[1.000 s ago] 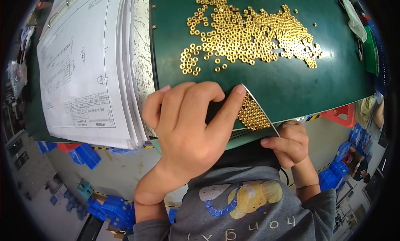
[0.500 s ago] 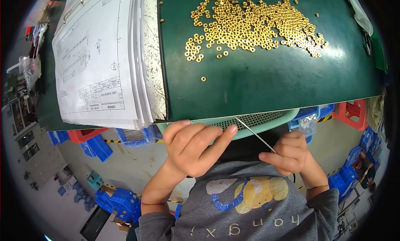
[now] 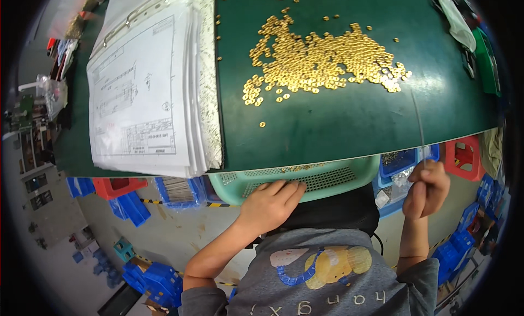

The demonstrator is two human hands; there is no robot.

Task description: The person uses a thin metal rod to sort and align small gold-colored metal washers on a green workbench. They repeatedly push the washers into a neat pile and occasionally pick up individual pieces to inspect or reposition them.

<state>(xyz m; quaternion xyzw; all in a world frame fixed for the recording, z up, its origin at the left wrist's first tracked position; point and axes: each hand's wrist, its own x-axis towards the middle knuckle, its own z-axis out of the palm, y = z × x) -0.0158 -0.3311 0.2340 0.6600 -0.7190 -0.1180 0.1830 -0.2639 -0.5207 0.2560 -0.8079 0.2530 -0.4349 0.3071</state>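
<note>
- While the left hand [image 3: 273, 207] sits at the near rim of a pale green basket [image 3: 333, 190], its fingers bent over the edge, the right hand [image 3: 430, 187] is off to the right.
- Left hand: palm down; can't tell if it grips the rim or just rests there.
- Right hand: closed, fingers pinching the lower end of a thin grey strip [image 3: 419, 116]; strip blurred, points up across the table edge; can't tell if it touches the tabletop.
- Basket: perforated, partly under the table edge, at the person's lap; some gold pieces inside, toward its far side.
- Gold ring-like pieces [image 3: 327, 56]: main heap spread mid-table, well apart from both hands; smaller group beyond it, at the top edge; one loose piece [image 3: 262, 125] lies nearer the basket.
- Table [image 3: 327, 127]: dark green top.
- Binder [image 3: 136, 92]: open, printed drawing sheets, left of heap.
- Right of basket: blue bins [image 3: 398, 158], then red stool [image 3: 463, 157].
- Grey shirt [image 3: 245, 275] on person, cartoon print.
</note>
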